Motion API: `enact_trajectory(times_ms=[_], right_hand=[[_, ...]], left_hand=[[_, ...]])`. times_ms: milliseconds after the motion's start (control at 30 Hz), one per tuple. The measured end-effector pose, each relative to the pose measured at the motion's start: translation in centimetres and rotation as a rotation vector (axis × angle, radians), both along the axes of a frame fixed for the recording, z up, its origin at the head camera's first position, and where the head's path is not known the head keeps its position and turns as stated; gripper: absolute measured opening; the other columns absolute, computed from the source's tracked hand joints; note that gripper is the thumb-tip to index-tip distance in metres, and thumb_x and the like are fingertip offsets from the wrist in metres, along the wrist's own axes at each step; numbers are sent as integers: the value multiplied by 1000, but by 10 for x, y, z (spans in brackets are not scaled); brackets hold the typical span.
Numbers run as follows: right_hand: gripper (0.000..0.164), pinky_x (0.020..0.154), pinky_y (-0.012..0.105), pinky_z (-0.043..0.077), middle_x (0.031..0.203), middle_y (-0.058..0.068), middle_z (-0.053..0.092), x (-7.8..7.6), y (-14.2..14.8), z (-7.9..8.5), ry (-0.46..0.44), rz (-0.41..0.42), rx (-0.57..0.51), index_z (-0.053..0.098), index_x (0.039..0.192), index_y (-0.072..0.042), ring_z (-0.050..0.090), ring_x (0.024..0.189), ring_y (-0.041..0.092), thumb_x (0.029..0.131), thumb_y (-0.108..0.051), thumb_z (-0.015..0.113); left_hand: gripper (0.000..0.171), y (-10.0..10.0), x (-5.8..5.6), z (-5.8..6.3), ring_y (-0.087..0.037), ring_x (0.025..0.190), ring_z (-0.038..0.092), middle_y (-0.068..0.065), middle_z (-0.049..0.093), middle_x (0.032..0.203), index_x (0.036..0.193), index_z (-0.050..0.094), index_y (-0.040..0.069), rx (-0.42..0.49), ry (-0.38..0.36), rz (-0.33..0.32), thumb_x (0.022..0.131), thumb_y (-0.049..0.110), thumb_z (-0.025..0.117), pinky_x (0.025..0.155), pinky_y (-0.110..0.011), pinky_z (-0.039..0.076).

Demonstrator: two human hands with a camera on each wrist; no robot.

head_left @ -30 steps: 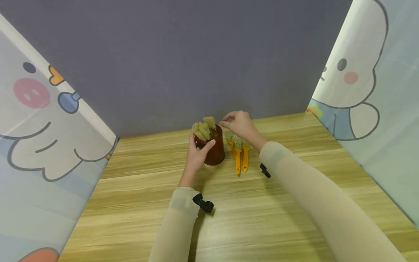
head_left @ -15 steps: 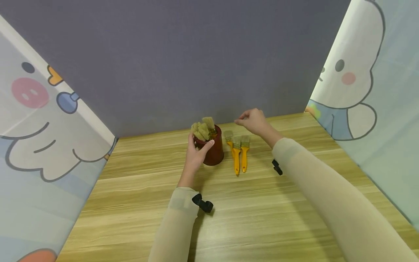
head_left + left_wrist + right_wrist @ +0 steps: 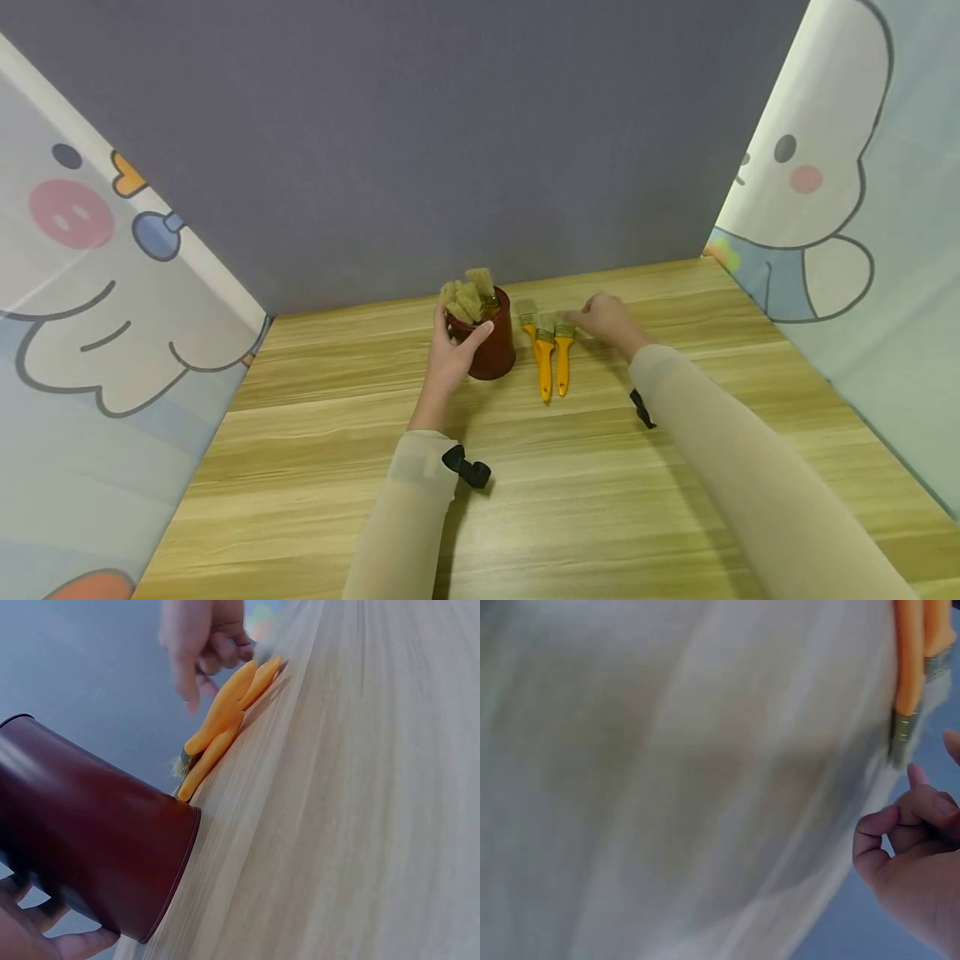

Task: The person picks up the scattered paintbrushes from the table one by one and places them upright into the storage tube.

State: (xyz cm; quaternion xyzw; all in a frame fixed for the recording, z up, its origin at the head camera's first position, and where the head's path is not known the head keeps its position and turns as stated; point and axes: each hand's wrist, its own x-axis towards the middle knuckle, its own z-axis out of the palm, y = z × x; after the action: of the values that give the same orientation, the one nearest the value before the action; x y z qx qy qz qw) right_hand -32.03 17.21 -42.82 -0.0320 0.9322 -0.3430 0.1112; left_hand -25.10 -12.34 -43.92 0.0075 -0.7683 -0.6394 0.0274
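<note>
A dark red cylindrical cup [image 3: 492, 354] stands on the wooden table with several paintbrushes [image 3: 463, 300] in it, bristles up. My left hand [image 3: 447, 364] grips the cup from its left side, thumb across the near rim. To the right of the cup lie three paintbrushes with orange handles [image 3: 545, 371], bristles toward the back wall. My right hand [image 3: 611, 321] is just beside the bristles of the rightmost brush [image 3: 563, 360]. In the right wrist view, the thumb and index finger of that hand [image 3: 922, 855] are apart near the bristle tip, the other fingers curled, nothing between them.
A grey wall [image 3: 480, 167] rises right behind the table's back edge. Cartoon-printed panels flank the table [image 3: 300, 467] on the left and right. A black wrist strap [image 3: 467, 468] is on the left sleeve.
My right hand has moved away from the cup's rim to the right, then down toward the brushes on the table. My left hand keeps its grip on the cup.
</note>
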Motion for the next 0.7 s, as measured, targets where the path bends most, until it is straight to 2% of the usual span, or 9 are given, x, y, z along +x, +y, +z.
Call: enact_trajectory(times_ms=[67,167,233,300,333,400,467,567,700], right_hand=[[56,53,29,38,58,-2,39,2,1,-5,-44,-13,11,48,66,-11,35,53,13,105,-49,63],[55,67,35,50,85,12,59,4,0,-9,-64,-36,44,61,92,0,52,74,21,103,-55,63],[58,73,38,52,99,17,61,5,-1,-10,-79,-36,70,62,104,2,55,84,25,102,-57,62],[55,70,37,51,95,15,60,5,-4,-11,-83,-33,90,60,98,-1,55,83,25,102,-56,63],[53,67,36,49,87,12,56,5,-5,-11,-87,-31,96,58,90,-4,53,78,23,101,-56,63],[53,58,32,42,72,4,43,3,-7,-12,-93,-40,105,48,75,-12,45,66,19,100,-55,64],[56,54,29,36,65,-2,33,2,-8,-12,-85,-59,103,39,69,-17,36,60,15,99,-54,66],[59,53,29,34,63,-4,29,1,-10,-12,-86,-78,88,35,67,-18,33,58,14,97,-56,70],[60,56,31,36,69,-2,32,1,-12,-13,-100,-76,75,36,70,-17,37,64,16,94,-58,73]], left_hand=[[112,1,0,0,-36,163,30,-4,21,178,169,8,48,2,3,-1,85,67,81,127,-59,36],[112,1,0,-1,-36,163,30,-4,22,178,168,9,48,3,7,3,85,67,81,128,-59,36],[112,2,0,0,-36,163,30,-4,22,178,169,9,48,3,7,9,85,67,81,128,-59,36],[112,1,0,-1,-36,163,30,-5,22,178,169,9,48,3,2,13,85,66,82,128,-58,36],[112,1,0,-1,-36,163,30,-5,22,178,169,8,48,4,0,12,85,65,82,128,-58,36],[113,2,0,0,-36,163,30,-5,20,178,169,8,47,3,-4,10,86,65,82,127,-58,37],[114,2,0,0,-37,163,30,-5,19,179,169,7,46,2,-7,8,86,66,81,127,-58,37],[114,2,-1,0,-37,163,29,-5,18,179,170,7,46,2,-10,10,85,66,81,127,-58,37],[115,1,-1,0,-38,163,29,-6,18,179,170,7,45,-6,-12,13,85,66,81,128,-57,36]])
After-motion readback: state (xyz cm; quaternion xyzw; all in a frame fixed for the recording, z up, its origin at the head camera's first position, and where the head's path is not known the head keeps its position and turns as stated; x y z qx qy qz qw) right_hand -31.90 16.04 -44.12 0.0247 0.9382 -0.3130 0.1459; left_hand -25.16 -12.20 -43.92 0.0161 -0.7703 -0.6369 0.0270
